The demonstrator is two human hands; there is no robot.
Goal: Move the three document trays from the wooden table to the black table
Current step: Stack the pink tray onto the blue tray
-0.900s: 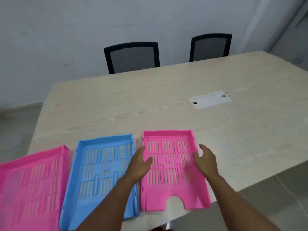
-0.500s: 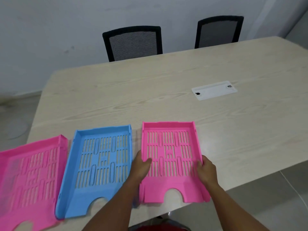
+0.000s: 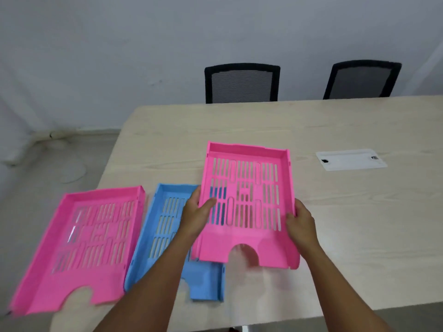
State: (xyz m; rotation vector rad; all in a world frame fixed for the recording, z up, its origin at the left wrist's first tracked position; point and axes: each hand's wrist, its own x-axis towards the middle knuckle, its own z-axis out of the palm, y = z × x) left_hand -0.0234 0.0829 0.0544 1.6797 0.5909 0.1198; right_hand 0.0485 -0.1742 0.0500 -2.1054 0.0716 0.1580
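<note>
A pink slotted document tray [image 3: 247,204] is lifted off the wooden table [image 3: 359,212] and tilted, its left side overlapping the blue tray [image 3: 165,226]. My left hand [image 3: 195,213] grips its left wall and my right hand [image 3: 299,220] grips its right wall. The blue tray lies flat on the table, partly hidden by my left arm. A second pink tray [image 3: 88,245] lies flat at the table's left corner. No black table is in view.
A white cable cover plate [image 3: 351,159] is set into the tabletop to the right. Two black mesh chairs [image 3: 242,83] [image 3: 362,80] stand at the far edge against a pale wall. Grey floor lies to the left.
Both hands closed on the right pink tray's sides and raised it off the table, leftward over the blue tray. The view has swung to the left.
</note>
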